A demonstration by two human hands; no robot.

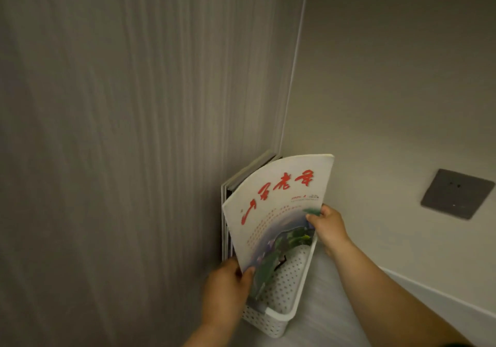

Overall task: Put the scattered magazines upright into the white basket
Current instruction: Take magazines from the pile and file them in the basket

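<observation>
A single wide-angle view from the person's head faces forward and steeply down into a room corner. It is close. The left arm (212, 328) and right arm (389, 293) cross the bottom edge. The white basket (271, 322), with the magazine (279, 199) above it, sits low, just right of centre. A grey wall (107, 132) fills the left half, a pale wall (389, 78) the right. Their seam (294, 64) bows.

This looks like a corner of a home room. A grey streaked wall (107, 132) meets a plain beige wall (389, 78) with a dark socket plate (457, 193) and white skirting (442, 298). A basket (279, 317) of magazines (241, 177) stands on the pale floor (330, 306)
</observation>
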